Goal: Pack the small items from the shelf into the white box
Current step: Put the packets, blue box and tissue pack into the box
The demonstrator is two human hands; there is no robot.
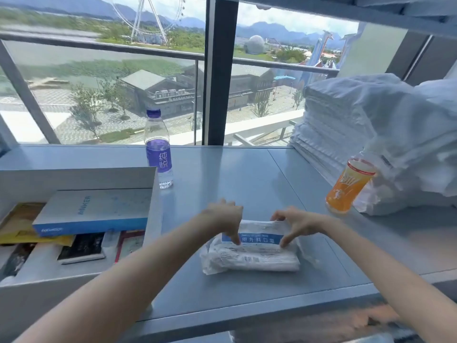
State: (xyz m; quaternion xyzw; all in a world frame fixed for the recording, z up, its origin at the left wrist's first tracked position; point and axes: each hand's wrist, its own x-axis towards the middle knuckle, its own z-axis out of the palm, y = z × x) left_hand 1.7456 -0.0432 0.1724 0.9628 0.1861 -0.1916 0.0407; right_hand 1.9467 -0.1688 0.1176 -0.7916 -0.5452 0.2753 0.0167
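Both left hand and right hand pinch crinkly white blue-banded packet

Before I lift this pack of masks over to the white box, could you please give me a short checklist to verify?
1. Grip: the left hand and right hand each pinch the mask pack at its top edge: ok.
2. Path to the white box: nothing lies between the pack and the box wall: ok.
3. Water bottle: it stands farther back by the box's far corner, off the path: ok.
4. Room in the box: the Anker box and flat packets cover most of the visible floor: cannot tell.
5. Orange drink bottle: tilted, but apart from the right hand: ok.
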